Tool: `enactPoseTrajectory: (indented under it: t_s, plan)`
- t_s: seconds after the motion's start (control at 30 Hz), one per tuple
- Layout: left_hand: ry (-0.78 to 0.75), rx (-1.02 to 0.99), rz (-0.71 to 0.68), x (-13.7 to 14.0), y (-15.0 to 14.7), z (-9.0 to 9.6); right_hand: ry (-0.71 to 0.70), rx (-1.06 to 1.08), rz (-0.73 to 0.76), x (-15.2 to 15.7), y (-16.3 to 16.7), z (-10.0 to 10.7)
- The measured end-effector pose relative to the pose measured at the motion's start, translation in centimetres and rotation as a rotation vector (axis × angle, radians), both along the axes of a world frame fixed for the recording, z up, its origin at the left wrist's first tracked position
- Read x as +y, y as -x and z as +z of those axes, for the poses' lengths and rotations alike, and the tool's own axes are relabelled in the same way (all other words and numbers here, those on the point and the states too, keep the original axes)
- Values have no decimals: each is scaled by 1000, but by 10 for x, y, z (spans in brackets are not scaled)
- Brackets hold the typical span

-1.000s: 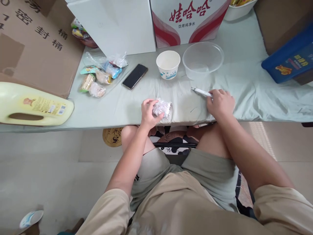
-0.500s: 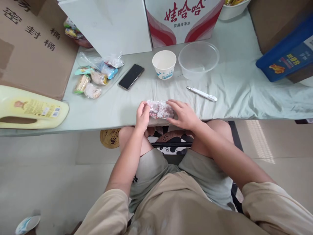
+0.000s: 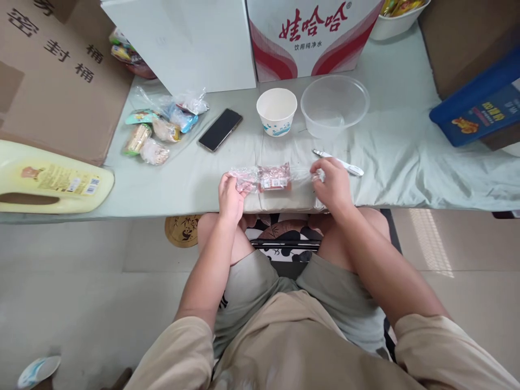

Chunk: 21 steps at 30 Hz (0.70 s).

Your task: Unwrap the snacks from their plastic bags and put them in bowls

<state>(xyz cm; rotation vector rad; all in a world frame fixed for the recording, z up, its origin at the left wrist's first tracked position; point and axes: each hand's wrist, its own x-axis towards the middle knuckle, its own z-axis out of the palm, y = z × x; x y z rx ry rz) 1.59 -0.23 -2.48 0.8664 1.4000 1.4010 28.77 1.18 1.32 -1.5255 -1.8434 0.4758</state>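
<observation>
Near the table's front edge lies a small reddish-brown snack packet (image 3: 275,178) with a white barcode label. Clear plastic wrap (image 3: 300,173) stretches out from it on both sides. My left hand (image 3: 231,197) pinches the bunched wrap at the left end. At the right end, my right hand (image 3: 333,184) grips the wrap's other edge between thumb and fingers. Partly behind my right hand is a white utility knife (image 3: 347,167) on the cloth. A white paper cup (image 3: 277,111) and a clear plastic bowl (image 3: 335,105) stand beyond the packet.
A black phone (image 3: 220,130) and a bag of wrapped snacks (image 3: 166,127) lie to the left. A yellow jug (image 3: 52,179) lies at the left edge. Boxes, including a red-and-white carton (image 3: 312,43), line the back. A blue container (image 3: 475,103) is at right.
My right hand has moved right, drawing the wrap outward. The bunched wrap is now spread, and the packet shows more plainly in the middle. My left hand has shifted slightly left.
</observation>
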Motion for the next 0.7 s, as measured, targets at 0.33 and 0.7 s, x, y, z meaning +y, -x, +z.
enactPoseTrajectory:
  t_s: [0.33,0.7]
  plan:
    - [-77,204,-61,-7,4,8,-30,-184,113,-8,9,1]
    - [-294,470,85,-11,3,14,-292,-336,158,-17,13,7]
